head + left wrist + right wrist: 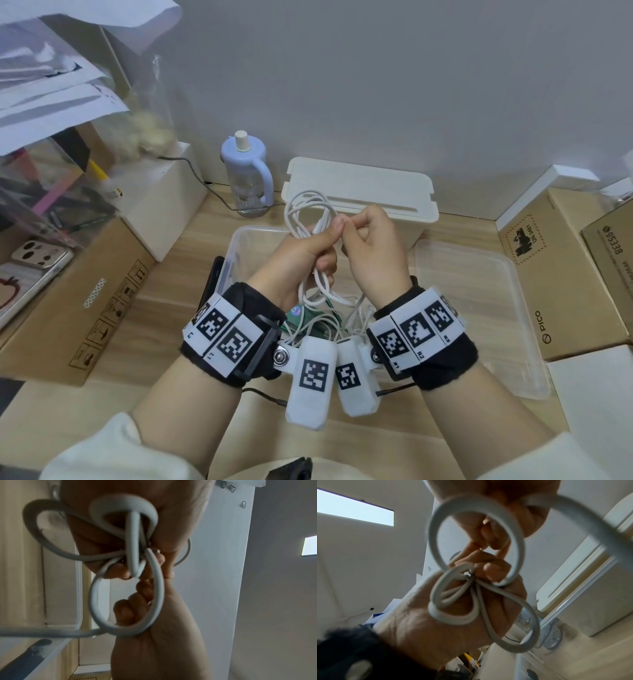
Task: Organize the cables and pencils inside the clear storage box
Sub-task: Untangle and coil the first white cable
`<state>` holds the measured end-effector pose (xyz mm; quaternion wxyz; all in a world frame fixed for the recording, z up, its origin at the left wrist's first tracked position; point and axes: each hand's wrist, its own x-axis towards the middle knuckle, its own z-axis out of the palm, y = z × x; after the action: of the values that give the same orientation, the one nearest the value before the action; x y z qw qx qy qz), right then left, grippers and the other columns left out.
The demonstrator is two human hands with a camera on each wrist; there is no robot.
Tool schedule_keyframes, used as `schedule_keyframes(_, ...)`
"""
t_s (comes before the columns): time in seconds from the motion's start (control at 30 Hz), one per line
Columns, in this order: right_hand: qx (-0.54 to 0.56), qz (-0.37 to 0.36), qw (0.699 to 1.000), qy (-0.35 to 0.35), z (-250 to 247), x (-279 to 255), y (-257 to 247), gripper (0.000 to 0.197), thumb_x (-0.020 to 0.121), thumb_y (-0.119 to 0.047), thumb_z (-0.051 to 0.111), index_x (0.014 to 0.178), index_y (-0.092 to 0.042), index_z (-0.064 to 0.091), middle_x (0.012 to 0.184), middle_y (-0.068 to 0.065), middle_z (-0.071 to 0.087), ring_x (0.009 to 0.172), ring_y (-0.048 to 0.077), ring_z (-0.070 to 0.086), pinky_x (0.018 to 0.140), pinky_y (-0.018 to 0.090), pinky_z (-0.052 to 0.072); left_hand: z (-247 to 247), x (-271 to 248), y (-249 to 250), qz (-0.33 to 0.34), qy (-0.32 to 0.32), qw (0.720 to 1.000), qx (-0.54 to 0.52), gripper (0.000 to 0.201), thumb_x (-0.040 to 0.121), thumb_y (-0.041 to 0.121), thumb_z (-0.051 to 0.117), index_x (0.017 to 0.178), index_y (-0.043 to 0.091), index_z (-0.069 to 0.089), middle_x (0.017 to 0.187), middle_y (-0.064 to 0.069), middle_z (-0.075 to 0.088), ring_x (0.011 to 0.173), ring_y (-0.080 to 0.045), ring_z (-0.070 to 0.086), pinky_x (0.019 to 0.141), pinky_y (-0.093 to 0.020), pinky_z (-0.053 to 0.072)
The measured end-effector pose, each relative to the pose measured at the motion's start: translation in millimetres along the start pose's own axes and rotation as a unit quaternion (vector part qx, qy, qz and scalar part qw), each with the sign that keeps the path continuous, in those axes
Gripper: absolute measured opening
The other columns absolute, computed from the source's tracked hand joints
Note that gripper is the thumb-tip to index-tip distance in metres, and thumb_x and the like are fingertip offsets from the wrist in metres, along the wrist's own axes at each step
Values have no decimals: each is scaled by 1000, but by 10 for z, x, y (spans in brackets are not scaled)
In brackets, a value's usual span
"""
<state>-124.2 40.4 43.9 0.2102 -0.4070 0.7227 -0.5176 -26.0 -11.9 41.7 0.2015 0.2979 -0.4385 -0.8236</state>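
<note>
1. Sleeves at bottom edge of head view, cream; forearms run up and inward to black wristbands carrying marker tiles.
2. Left hand raised over the box, palm toward the right hand. Grip: fingers curled round a bundle of white cable; thumb lies along the top of the bundle.
3. Left wrist view: cable loops cross the left palm; strands gather where the fingers close.
4. Right hand level with the left, touching it at the fingertips. Grip: thumb and forefinger pressed together on a strand of the same cable; other fingers curled under.
5. Right wrist view: one loop stands around the right hand's fingers; left hand below holds the rest.
6. Cable loops rise above both hands; a tail hangs down into the box.
7. Box sits open on the desk, under the hands. More white cables and a green item lie in it; pencils not made out.
8. Clear lid lies flat right of the box, touching or just beside it.
</note>
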Motion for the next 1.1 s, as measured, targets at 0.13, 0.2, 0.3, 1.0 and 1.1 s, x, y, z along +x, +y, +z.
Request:
schedule_keyframes(0.13, 0, 31, 997, -68, 3, -40, -11, 24, 90, -27, 50, 70, -15, 44, 50, -5, 54, 34, 6, 46, 41, 22, 35, 12, -19, 32, 59, 40, 997, -21, 16, 89, 23, 54, 87, 13, 66, 49, -2, 48, 38, -10, 47, 36, -18, 36)
schedule_keyframes(0.2, 21, 47, 992, -116, -15, -67, -27, 21, 91, -28, 51, 77, -14, 45, 47, -1, 53, 30, 11, 47, 38, 23, 37, -7, -21, 70, 101, 70, 992, -5, 14, 90, 19, 53, 82, 14, 63, 56, -5, 52, 42, -15, 52, 42, -25, 39)
schedule_keyframes(0.3, 74, 87, 971, -211, -78, -70, 64, 11, 90, -22, 54, 83, -15, 49, 47, 0, 52, 33, 13, 48, 39, 23, 39, -121, 0, 149, 174, 116, 978, -12, 14, 92, 18, 50, 82, 15, 59, 72, 0, 57, 63, -12, 56, 53, -22, 45)
schedule_keyframes(1.0, 27, -91, 951, -293, -368, 62, -230, 22, 56, -22, 79, 49, -14, 59, 47, -12, 58, 52, 5, 46, 54, 17, 36, -200, -60, 230, 104, 38, 988, 111, 18, 83, 30, 54, 76, 15, 47, 54, 5, 49, 38, -4, 43, 35, -15, 36)
schedule_keyframes(1.1, 8, -129, 951, -280, -306, 99, -208, 26, 74, -29, 70, 51, -35, 60, 46, -13, 57, 48, 0, 50, 55, 12, 37, -80, -82, 170, 84, -10, 984, 154, 26, 85, 32, 50, 82, 7, 56, 53, 0, 63, 45, -8, 57, 39, -15, 39)
